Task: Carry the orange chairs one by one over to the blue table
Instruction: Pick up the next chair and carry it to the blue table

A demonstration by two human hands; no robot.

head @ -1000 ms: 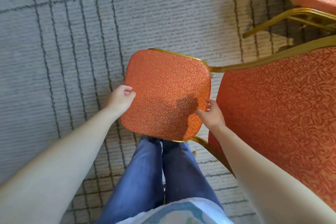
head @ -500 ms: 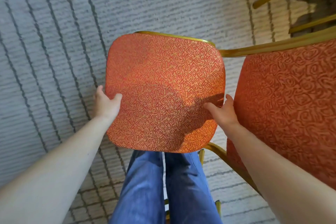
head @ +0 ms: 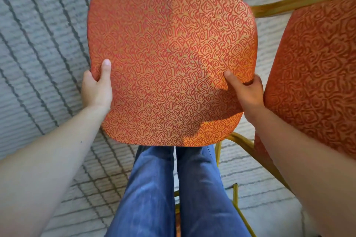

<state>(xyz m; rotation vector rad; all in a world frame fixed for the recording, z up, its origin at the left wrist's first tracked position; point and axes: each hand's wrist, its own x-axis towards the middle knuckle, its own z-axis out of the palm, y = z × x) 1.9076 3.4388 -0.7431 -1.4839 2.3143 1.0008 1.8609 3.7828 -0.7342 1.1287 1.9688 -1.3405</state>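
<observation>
Orange swirl-patterned fabric across the middle: seat of the orange chair (head: 171, 59), seen from above, over the knees in blue jeans (head: 152, 188). Gripped at its left edge by the left hand (head: 96, 90), thumb laid on top of the fabric, fingers wrapped under the rim and hidden. Gripped at its right edge by the right hand (head: 248, 92) in the same manner, thumb pressed on the fabric, fingers curled below out of sight. Shadow of the right hand across the near right part of the seat. Just to the right, close beside the right hand, a second orange chair (head: 316, 75), with a gold rail (head: 300, 0) across its far side. Underneath everything, pale grey carpet (head: 38, 44) crossed by dark lines. Low and near, beside the jeans, a slim gold chair leg (head: 235, 196).
</observation>
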